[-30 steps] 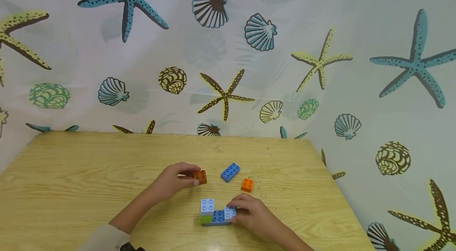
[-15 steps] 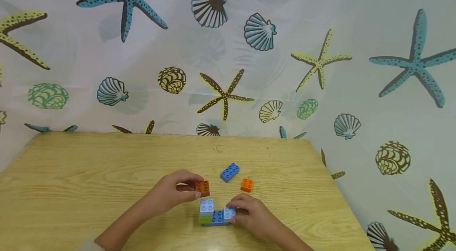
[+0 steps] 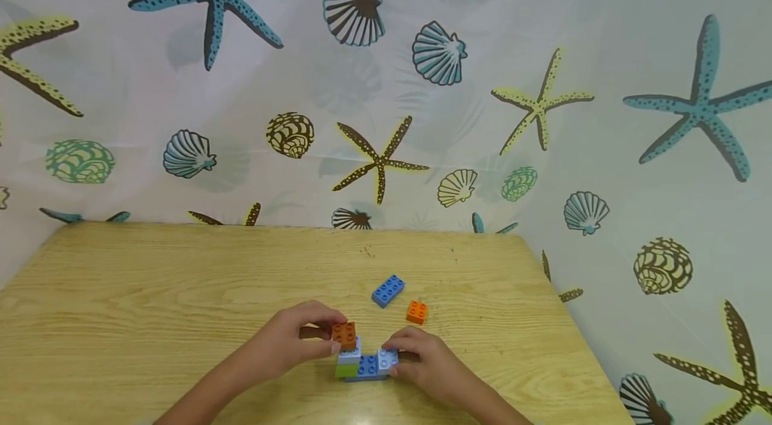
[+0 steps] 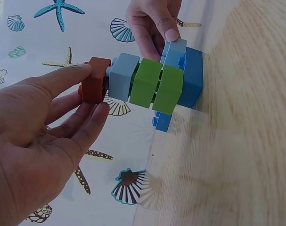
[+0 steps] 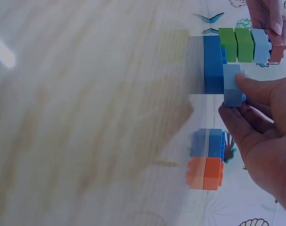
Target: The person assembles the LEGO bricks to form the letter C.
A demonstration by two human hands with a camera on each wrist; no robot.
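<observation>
Brick (image 3: 344, 336) in left fingers (image 4: 62, 80) points studs (image 3: 349, 327) up above upright stack (image 4: 147, 84).

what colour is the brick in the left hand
The brick is reddish brown, clearest in the left wrist view.

My head cam's looking forward and down from well back, over the pale wood-grain table (image 3: 151, 277) to the white cloth printed with starfish and shells (image 3: 374, 93). Both wrist cams sit way closer, rolled sideways: on my left one, past the left hand (image 4: 39, 136), the table runs down the right; my right one, past the right hand (image 5: 265, 141), flips that. All three share the column of green, light-blue and rust-brown plastic bricks (image 4: 147, 84).
</observation>
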